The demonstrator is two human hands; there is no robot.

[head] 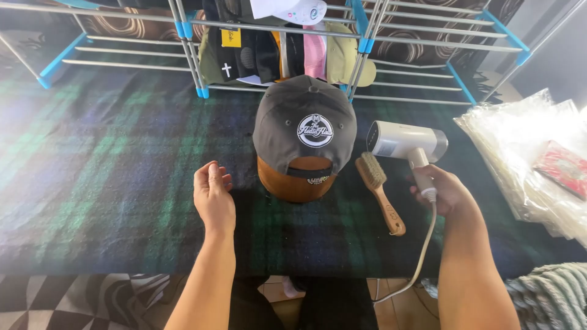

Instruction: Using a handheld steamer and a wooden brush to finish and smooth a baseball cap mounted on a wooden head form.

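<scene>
Head view looks down on a plaid cloth (110,183) with a grey cap (304,128) at its middle, set on a brown rounded form (293,183). Left of the cap, the left hand (214,197) rests empty, fingers loosely spread. Just right of the cap lies a wooden brush (379,189). Further right, the right hand (443,192) grips a white steamer (406,142) by its handle, nozzle facing the cap.

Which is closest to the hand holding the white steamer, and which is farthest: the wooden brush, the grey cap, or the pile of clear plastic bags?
From the right hand, in the head view:
1. Wooden brush, just to its left on the plaid cloth.
2. Pile of clear plastic bags, off to its right.
3. Grey cap, on the brown form, beyond the brush.
The bags and the cap are nearly too close to call.
</scene>
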